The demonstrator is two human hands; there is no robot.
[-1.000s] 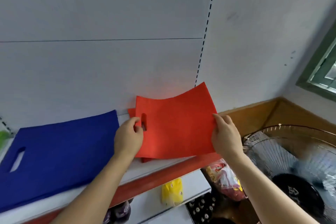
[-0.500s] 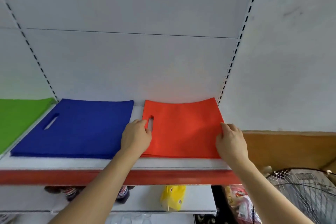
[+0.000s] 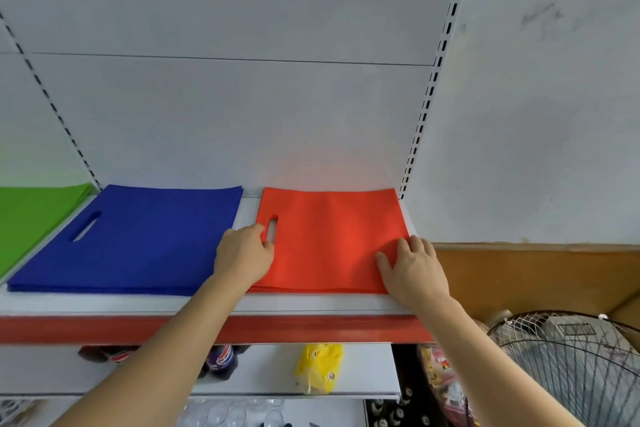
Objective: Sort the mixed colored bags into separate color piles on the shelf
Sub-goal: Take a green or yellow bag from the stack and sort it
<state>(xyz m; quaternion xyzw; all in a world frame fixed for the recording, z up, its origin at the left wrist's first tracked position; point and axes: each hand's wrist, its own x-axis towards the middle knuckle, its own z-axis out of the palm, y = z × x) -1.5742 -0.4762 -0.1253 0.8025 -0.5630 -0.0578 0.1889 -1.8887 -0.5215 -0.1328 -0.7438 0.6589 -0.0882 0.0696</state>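
White metal shelf point(image 3: 311, 303) carries a flat blue fabric bag pile point(image 3: 138, 239) and, beside it, a flat red fabric bag pile point(image 3: 329, 239). Left hand point(image 3: 244, 255) rests at its handle slot, fingers bent; right hand point(image 3: 414, 270) presses flat on its right corner.

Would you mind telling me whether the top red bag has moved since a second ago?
Yes. The top red bag, earlier lifted and curved above the shelf, now lies flat on the red pile.
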